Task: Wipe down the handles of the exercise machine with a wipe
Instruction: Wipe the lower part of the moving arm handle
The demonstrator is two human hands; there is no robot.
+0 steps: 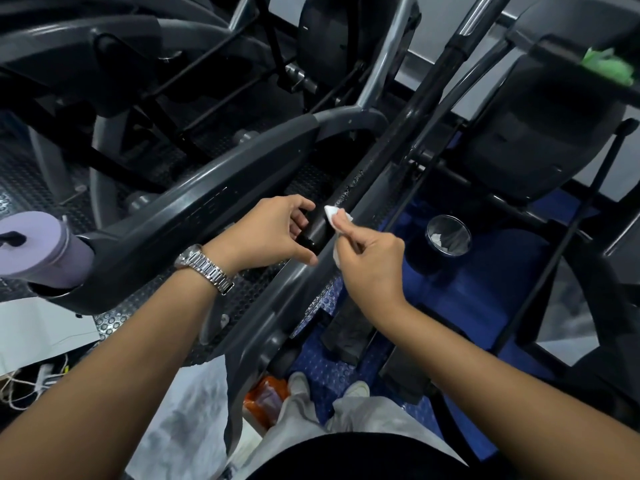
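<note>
At the far left a purple bottle sits in the machine's holder, well away from the work. The left hand, a metal watch on its wrist, curls its fingers over and its thumb under the lower end of the black handle, holding it near the end cap. That hold should stay firm, so the bar does not swing while it is rubbed.

The handle runs from this hand up and to the right, and wet-looking specks show on it just above the hands. The white wipe touches the handle's right side just above the left hand, pinched between thumb and fingertips of the right hand.

Only a small corner of the wipe meets the bar. The step would likely go better with the wipe opened out and wrapped round the bar, then drawn up its length while the wrist turns, so the underside is cleaned too. The part under the left hand will need that hand to shift.

Further right, a small bin stands on the blue floor, near enough for the used wipe.
</note>
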